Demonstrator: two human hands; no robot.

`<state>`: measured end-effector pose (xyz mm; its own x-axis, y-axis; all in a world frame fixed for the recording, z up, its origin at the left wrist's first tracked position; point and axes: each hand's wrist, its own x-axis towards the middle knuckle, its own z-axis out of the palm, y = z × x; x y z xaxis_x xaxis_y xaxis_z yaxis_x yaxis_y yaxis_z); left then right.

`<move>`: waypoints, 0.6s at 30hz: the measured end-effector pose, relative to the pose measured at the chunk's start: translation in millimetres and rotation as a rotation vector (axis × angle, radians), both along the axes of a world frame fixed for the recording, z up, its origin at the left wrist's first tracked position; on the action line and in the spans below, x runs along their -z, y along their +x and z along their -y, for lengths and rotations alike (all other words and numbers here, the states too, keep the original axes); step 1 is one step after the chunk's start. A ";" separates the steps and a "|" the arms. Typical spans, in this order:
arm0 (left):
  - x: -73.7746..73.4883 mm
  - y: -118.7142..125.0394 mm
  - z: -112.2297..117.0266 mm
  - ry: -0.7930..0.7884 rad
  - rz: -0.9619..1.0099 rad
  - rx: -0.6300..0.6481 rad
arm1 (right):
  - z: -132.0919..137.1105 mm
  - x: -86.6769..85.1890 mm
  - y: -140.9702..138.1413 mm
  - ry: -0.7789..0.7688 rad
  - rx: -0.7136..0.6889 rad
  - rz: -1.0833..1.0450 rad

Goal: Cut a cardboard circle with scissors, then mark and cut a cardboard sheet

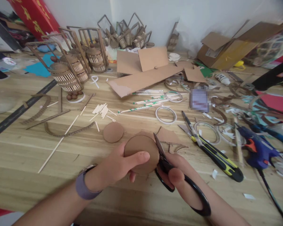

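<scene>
A round cardboard disc [139, 147] is pinched in my left hand [122, 163], thumb on top and fingers beneath. My right hand [181, 175] grips black-handled scissors [164, 163], thumb and fingers in the loops. The blades lie against the disc's right edge, slightly parted. A smaller cardboard disc [113, 132] lies flat on the table just beyond my left hand. Torn cardboard scraps [168, 135] rest behind the blades.
A yellow-black utility knife [214, 153] and a blue glue gun [259, 147] lie to the right. Tape rolls [165, 115], short sticks [101, 111] and cardboard sheets [143, 78] spread across the middle. Small lidded baskets [66, 77] with tall handles stand at back left.
</scene>
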<state>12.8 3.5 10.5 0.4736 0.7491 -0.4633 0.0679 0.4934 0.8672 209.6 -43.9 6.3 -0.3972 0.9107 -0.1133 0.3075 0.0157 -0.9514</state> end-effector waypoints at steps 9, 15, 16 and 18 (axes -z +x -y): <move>0.1 0.8 0.3 -0.003 -0.021 0.012 | -0.1 1.3 -4.1 0.037 0.030 -0.059; -0.8 1.0 0.2 -0.016 -0.050 0.004 | 2.4 2.2 -5.5 0.007 0.042 -0.042; -1.0 0.8 0.3 -0.014 -0.044 0.003 | 2.6 2.0 -5.9 0.010 0.047 -0.040; -1.2 0.6 0.4 -0.014 -0.031 0.002 | 2.6 1.8 -6.4 0.014 0.057 -0.035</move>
<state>13.4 3.2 11.7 0.4607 0.7415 -0.4877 0.0954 0.5050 0.8579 203.2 -46.5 4.4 -0.3482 0.9333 -0.0877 0.2750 0.0123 -0.9614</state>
